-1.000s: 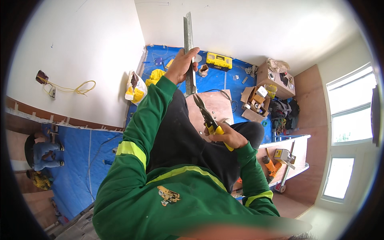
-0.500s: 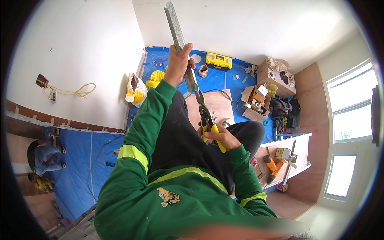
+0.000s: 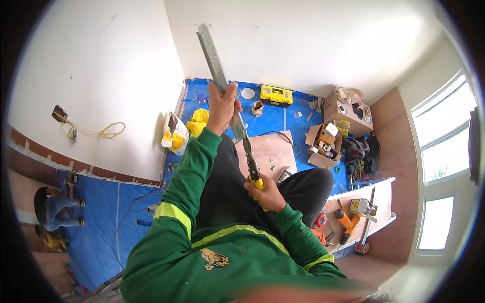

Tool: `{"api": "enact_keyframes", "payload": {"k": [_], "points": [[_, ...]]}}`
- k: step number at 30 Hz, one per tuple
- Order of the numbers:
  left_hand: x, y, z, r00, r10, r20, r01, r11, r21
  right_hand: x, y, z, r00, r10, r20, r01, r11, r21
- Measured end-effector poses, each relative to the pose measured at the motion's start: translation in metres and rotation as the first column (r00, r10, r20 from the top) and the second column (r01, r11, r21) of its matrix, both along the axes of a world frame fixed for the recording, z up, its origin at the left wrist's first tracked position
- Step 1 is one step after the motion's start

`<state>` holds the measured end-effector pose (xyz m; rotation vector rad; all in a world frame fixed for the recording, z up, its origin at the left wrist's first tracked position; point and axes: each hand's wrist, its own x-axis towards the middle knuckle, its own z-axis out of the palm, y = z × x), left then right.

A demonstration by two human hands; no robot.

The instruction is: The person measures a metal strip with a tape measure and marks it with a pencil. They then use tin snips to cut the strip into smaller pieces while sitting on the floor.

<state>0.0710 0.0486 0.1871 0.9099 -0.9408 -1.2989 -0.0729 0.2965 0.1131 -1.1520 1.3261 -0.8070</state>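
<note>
Since the earlier frames the metal strip [image 3: 216, 65] has tipped over to the left, its top end now well left of where it stood, and the left hand [image 3: 222, 103] has gone w/ it.

Fig.: overhead view, person in green long-sleeved top cutting a long grey metal strip above a blue floor sheet [image 3: 126, 212].

(a) Strip: held raised and tilted, running from upper left down to the snips. Left hand's grip is wrapped fully round its mid-length.

(b) Snips [image 3: 252, 169], yellow-handled: right hand [image 3: 267, 192] closed round the handles, blades meeting the strip's lower end; whether the blades are mid-bite or fully shut is prob. not readable here.

(c) Background: yellow toolbox [image 3: 276, 94], open cardboard box [image 3: 323, 144], orange drill [image 3: 347, 222] on the wooden surface [image 3: 376, 199].

Risks, as judged: the long free end may swing or twist as the cut bites, since only one hand steadies it; a cut edge could catch bare fingers; an offcut might drop onto the lap or floor.
</note>
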Motion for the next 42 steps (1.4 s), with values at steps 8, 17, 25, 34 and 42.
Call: {"api": "enact_keyframes", "payload": {"k": [8,17,25,34,42], "points": [[0.022,-0.01,0.008,0.917,-0.389,-0.09,0.389,0.921,-0.021,-0.019,0.007,0.039,0.916,0.198,0.348,-0.255,0.959,0.125],[0.03,0.003,0.006,0.386,-0.914,-0.126,0.922,0.379,0.08,-0.035,0.016,0.038,0.771,0.151,0.618,-0.426,0.844,0.325],[0.023,0.017,-0.005,0.641,-0.751,-0.157,0.767,0.633,0.105,-0.105,0.009,0.054,0.965,0.07,0.252,-0.12,0.975,0.186],[0.044,-0.028,-0.035,0.781,-0.306,-0.544,0.507,0.819,0.267,-0.043,-0.01,0.051,0.519,-0.345,-0.782,-0.238,0.821,-0.52],[0.053,-0.016,-0.069,0.78,-0.196,-0.595,0.458,0.826,0.328,-0.058,-0.051,0.079,0.382,-0.397,-0.835,-0.378,0.757,-0.533]]}}
